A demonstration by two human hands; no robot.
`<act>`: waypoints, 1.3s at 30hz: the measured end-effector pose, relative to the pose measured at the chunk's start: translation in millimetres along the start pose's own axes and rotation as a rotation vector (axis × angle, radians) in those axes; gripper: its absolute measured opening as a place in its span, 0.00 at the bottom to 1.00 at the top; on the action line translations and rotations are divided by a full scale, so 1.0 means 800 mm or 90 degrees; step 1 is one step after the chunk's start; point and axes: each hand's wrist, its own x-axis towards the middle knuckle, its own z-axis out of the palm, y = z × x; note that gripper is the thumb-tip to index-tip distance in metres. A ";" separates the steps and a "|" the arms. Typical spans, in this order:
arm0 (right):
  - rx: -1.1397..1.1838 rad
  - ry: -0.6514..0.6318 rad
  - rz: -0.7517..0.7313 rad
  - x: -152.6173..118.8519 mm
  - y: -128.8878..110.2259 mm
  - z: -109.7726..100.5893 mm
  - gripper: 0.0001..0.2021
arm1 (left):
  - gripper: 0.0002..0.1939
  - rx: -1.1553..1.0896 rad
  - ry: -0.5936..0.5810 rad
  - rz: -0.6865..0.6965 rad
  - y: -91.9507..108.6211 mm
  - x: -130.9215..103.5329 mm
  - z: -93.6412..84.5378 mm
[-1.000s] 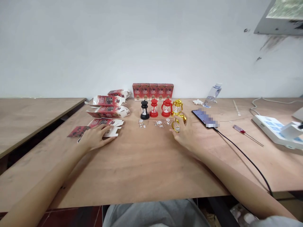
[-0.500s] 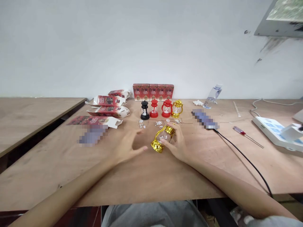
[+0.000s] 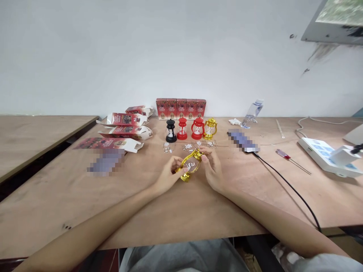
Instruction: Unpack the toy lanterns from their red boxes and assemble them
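Observation:
A small gold lantern [image 3: 190, 166] with a clear globe is held tilted above the table, between both hands. My left hand [image 3: 170, 173] is closed around its base, thumb on the front. My right hand [image 3: 212, 168] grips the top end, with thumb and fingers at the cap. Behind it stand a black lantern [image 3: 171, 131], a red lantern [image 3: 182, 129], another red lantern [image 3: 197, 129] and a second gold lantern [image 3: 210, 129]. Small loose parts [image 3: 187, 147] lie in front of that row, too small to name.
Red boxes [image 3: 181, 108] stand against the wall. Opened cartons [image 3: 121, 132] lie at the left. On the right are a blurred phone-like object [image 3: 243, 141] with a black cable, a tilted clear bottle [image 3: 252, 114], a screwdriver [image 3: 292, 160] and a white power strip [image 3: 326, 156].
My left hand has moved right and closed on the lantern's base. My right hand has shifted its grip up to the cap end. The view has moved slightly.

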 end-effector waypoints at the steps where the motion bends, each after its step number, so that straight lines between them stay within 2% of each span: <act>1: -0.012 0.024 -0.001 0.001 0.001 -0.001 0.09 | 0.18 0.001 0.036 0.003 0.000 0.001 -0.001; 3: -0.069 0.052 -0.005 0.004 0.000 -0.003 0.10 | 0.17 -0.002 0.108 0.009 0.001 0.002 -0.003; 6: -0.162 0.024 0.004 0.006 -0.005 -0.006 0.13 | 0.17 -0.020 0.188 0.017 0.003 0.005 -0.004; 13: -0.182 -0.115 0.002 -0.003 -0.011 -0.002 0.12 | 0.17 -0.076 0.251 0.027 0.002 0.004 -0.004; 15: -0.149 -0.102 0.023 -0.002 -0.011 -0.002 0.12 | 0.16 -0.071 0.289 0.037 0.002 0.005 -0.007; 18: -0.062 -0.028 0.081 0.005 -0.009 -0.006 0.12 | 0.14 -0.060 0.329 0.036 0.002 0.008 -0.012; 21: 0.042 0.030 0.150 0.017 -0.002 -0.010 0.14 | 0.14 -0.093 0.308 0.004 0.003 0.010 -0.012; 23: 0.111 0.035 0.213 0.023 0.006 -0.012 0.15 | 0.15 -0.134 0.271 -0.027 0.003 0.011 -0.012; 28: 0.274 -0.047 0.354 0.029 0.022 -0.014 0.17 | 0.20 -0.208 0.187 -0.090 0.001 0.011 -0.015; 32: 0.329 -0.097 0.372 0.028 0.022 -0.014 0.16 | 0.21 -0.227 0.167 -0.088 -0.001 0.011 -0.017; 37: 0.331 -0.170 0.371 0.021 0.017 -0.010 0.16 | 0.20 -0.203 0.128 -0.103 0.003 0.010 -0.017; 39: 0.333 -0.172 0.373 0.018 0.014 -0.006 0.16 | 0.20 -0.199 0.120 -0.111 0.005 0.011 -0.017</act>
